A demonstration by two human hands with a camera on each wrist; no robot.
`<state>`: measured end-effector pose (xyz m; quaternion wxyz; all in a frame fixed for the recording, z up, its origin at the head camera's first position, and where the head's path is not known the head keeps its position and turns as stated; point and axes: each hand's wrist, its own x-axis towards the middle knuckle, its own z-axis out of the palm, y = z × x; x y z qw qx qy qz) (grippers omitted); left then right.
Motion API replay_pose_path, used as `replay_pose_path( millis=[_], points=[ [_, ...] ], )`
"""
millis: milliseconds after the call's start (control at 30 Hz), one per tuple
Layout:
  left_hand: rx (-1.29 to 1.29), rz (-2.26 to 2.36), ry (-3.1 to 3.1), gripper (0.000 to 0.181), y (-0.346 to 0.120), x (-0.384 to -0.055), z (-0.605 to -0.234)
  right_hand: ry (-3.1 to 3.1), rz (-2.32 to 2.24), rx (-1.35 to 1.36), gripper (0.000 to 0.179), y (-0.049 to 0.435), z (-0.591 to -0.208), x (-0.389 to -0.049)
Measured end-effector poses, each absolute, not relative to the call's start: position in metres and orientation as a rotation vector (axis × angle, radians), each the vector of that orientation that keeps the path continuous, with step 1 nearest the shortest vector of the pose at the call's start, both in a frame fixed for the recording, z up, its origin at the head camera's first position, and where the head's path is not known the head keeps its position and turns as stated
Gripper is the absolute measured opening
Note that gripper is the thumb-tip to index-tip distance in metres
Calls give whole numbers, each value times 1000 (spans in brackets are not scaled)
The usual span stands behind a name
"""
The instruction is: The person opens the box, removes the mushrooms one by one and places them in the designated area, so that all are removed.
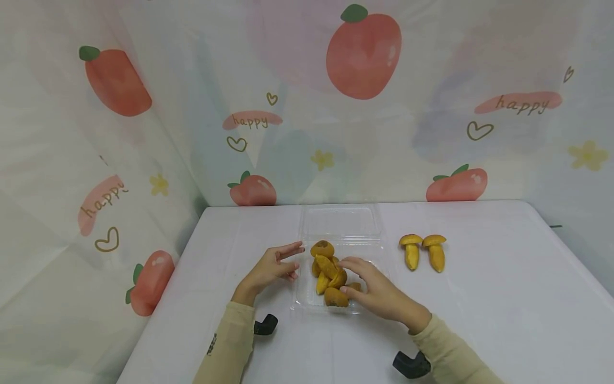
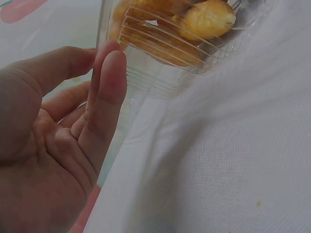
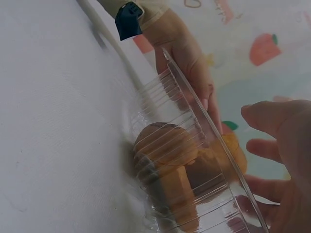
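Note:
A clear plastic box (image 1: 307, 304) lies on the table with its lid (image 1: 341, 221) folded back behind it. Several yellow-brown mushrooms (image 1: 326, 265) are piled inside; through the ribbed wall they also show in both wrist views. My left hand (image 1: 271, 269) is at the box's left side, fingers extended, with fingertips (image 2: 112, 73) right by the rim; whether they touch it I cannot tell. Over the right part of the box reaches my right hand (image 1: 379, 293), its fingers spread and slightly bent beside the pile. No mushroom shows between the fingers of either hand.
Two more mushrooms, one on the left (image 1: 411, 252) and one on the right (image 1: 435, 253), lie side by side on the white table (image 1: 499, 298), right of the box. Black pieces (image 1: 411, 365) show at both wrists. A printed curtain (image 1: 307, 154) stands behind the table.

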<state>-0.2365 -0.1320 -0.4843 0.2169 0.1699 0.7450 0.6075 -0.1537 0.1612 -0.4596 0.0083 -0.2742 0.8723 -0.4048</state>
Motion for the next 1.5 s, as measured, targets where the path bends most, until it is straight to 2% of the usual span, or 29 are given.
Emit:
replay_pose_path(
  millis=[533, 867, 1233, 1500],
  points=[
    [475, 1679, 2065, 63, -131, -235, -482, 2595, -1173, -888, 34, 163, -465, -152],
    [472, 1678, 2074, 62, -132, -236, -482, 2562, -1152, -910, 35, 165, -467, -156],
    [476, 1685, 2072, 62, -133, -235, -483, 2647, -1222, -835, 27, 163, -464, -156],
    [484, 1682, 2074, 62, -132, -235, -483, 2783, -1352, -779, 38, 163, -463, -158]
  ],
)
